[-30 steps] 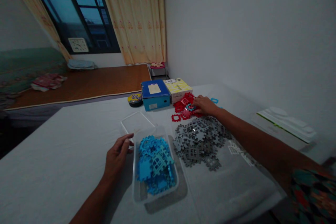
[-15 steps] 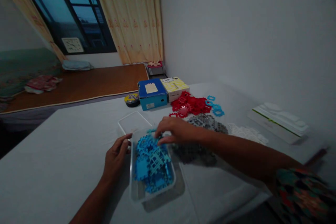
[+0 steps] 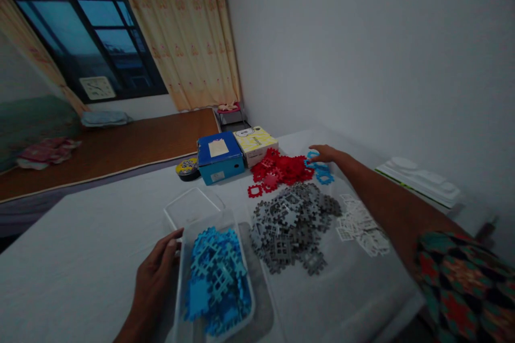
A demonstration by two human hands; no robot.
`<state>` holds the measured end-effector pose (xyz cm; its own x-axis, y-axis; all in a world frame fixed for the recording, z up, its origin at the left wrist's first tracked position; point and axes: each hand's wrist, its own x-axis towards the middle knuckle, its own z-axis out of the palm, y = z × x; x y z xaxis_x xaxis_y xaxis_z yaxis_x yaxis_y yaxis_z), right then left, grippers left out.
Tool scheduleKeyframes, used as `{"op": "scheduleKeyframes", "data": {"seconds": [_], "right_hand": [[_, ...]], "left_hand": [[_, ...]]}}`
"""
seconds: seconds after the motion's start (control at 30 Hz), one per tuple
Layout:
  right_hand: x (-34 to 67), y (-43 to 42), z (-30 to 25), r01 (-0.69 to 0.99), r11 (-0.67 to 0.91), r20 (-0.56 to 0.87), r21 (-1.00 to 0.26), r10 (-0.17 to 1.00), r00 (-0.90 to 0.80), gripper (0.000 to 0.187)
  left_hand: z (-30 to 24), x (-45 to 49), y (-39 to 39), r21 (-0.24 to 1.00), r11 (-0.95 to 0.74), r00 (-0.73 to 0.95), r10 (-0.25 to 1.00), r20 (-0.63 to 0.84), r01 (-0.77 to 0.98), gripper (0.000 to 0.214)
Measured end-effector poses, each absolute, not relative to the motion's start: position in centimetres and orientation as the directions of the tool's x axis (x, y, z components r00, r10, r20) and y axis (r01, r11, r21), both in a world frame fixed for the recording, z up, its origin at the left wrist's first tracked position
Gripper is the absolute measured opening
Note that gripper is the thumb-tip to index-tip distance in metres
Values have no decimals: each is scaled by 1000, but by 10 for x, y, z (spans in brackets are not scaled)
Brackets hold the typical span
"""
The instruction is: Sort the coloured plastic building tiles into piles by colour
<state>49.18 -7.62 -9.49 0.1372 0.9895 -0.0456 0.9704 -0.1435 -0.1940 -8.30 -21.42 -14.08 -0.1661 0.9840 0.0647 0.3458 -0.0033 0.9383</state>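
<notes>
The clear plastic box [image 3: 250, 300], filled with light-blue and blue interlocking plastic pieces [image 3: 219, 273], stands in front of me. My left hand [image 3: 159, 262] is at its left wall, fingers closed at the rim. My right hand [image 3: 325, 154] is stretched far to the right, over a few blue frame-shaped pieces [image 3: 324, 177]. Its thumb and fingers close around a blue interlocking piece [image 3: 311, 155], partly covered by the hand. A red pile [image 3: 287, 170] of similar pieces lies just left of that hand. Closer to me is a large grey pile [image 3: 292, 225].
White pieces [image 3: 364, 225] lie right of the grey pile, under my right forearm. Behind the box rests a clear lid [image 3: 195, 206]. A round yellow-and-black tin [image 3: 188, 169], a blue carton [image 3: 220, 156] and a yellow carton [image 3: 256, 144] line the back. A white lidded container [image 3: 418, 182] sits by the wall.
My right hand has left the blue pieces in the box and moved right and away, to the separate blue pieces past the red pile. The left hand stays at the box.
</notes>
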Motion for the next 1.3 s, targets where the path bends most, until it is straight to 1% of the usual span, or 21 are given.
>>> {"op": "scheduleKeyframes", "data": {"seconds": [0.07,0.17,0.27,0.4,0.43,0.47,0.5,0.57,0.63,0.67,0.7,0.77,0.83,0.93,1.0,1.03,1.1,1.17,1.23,1.3], "right_hand": [[512,-70,-116,967,-124,-85,-224,991,107,79],[526,-66,-133,960,-80,-130,-270,990,46,78],[543,-66,-133,955,-77,-159,-286,987,32,76],[570,-79,-121,949,-105,-290,-296,957,16,61],[574,-84,-120,948,-105,-300,-301,954,11,59],[575,-89,-119,946,-103,-290,-308,957,10,62],[574,-94,-120,943,-101,-266,-318,964,13,70],[567,-102,-127,939,-106,-231,-327,973,29,94],[555,-106,-136,946,-127,-242,-299,969,54,119],[550,-107,-140,953,-140,-256,-270,964,69,129],[545,-107,-142,959,-151,-261,-239,962,87,135],[539,-107,-142,968,-169,-257,-187,959,117,139],[537,-108,-136,972,-162,-254,-168,960,117,133],[538,-112,-125,972,-134,-288,-193,955,75,114],[537,-115,-121,967,-153,-315,-203,945,83,106],[536,-116,-120,965,-170,-315,-198,944,101,106],[534,-117,-121,967,-178,-280,-180,952,123,112],[532,-115,-122,975,-139,-236,-174,967,95,117],[531,-111,-125,980,-86,-227,-181,973,44,112],[530,-108,-127,978,-67,-245,-196,969,18,97]], "left_hand": [[-142,-84,-213,926,-5,-183,980,80,378,61],[-142,-85,-212,904,-10,-197,975,105,428,58],[-139,-83,-212,877,-10,-202,972,121,481,54],[-136,-81,-211,862,-10,-208,969,134,507,48],[-136,-81,-211,864,-13,-210,968,137,504,47],[-136,-80,-211,865,-14,-211,968,138,502,46],[-136,-81,-211,865,-14,-210,968,138,501,46],[-137,-82,-211,860,-21,-202,969,143,509,45],[-139,-83,-210,853,-35,-189,970,155,521,45],[-139,-83,-210,850,-40,-185,970,160,525,45],[-140,-84,-210,850,-42,-186,969,163,525,44],[-140,-84,-210,858,-40,-190,969,158,512,44],[-139,-83,-211,879,-29,-193,972,137,477,44],[-136,-82,-214,915,1,-187,979,81,404,48],[-135,-81,-215,929,21,-185,981,51,369,52],[-135,-81,-216,935,27,-182,982,41,355,53],[-137,-82,-216,942,29,-178,984,32,335,57],[-139,-83,-215,947,28,-173,985,29,320,60],[-141,-84,-214,951,29,-175,984,27,309,61],[-140,-84,-215,955,34,-174,985,18,296,62]]}}
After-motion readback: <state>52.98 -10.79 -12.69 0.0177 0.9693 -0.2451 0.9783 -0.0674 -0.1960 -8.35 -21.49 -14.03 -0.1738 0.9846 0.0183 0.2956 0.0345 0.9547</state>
